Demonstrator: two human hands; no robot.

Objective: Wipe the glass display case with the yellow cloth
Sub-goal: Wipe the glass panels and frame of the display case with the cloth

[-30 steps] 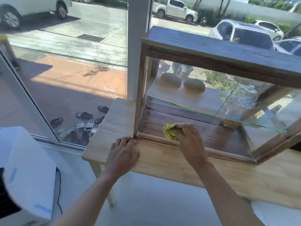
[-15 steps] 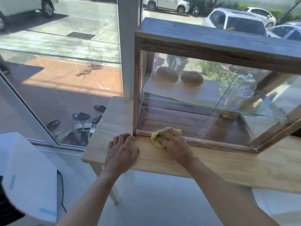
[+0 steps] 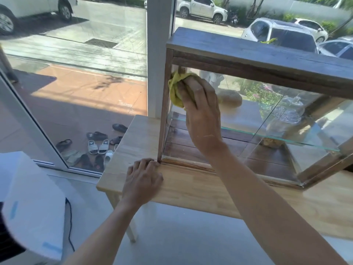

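Note:
The glass display case (image 3: 263,56) has a dark wooden frame and stands on a light wooden table (image 3: 191,190). My right hand (image 3: 202,111) presses the yellow cloth (image 3: 176,87) against the front glass at its upper left corner, beside the left frame post. Most of the cloth is hidden under my fingers. My left hand (image 3: 142,181) lies flat on the table, fingertips touching the case's lower left corner, and holds nothing. Inside the case, a glass shelf (image 3: 267,131) carries a round loaf (image 3: 230,99) and a glass jar (image 3: 286,113).
A white post (image 3: 159,54) and large windows stand behind the table, with parked cars outside. Several sandals (image 3: 95,146) lie on the pavement beyond the glass. A white appliance (image 3: 32,203) with a black cord stands on the floor at lower left.
My right hand has lifted the cloth from the bottom frame rail up to the upper left corner of the front glass. My left hand has stayed at the case's lower corner.

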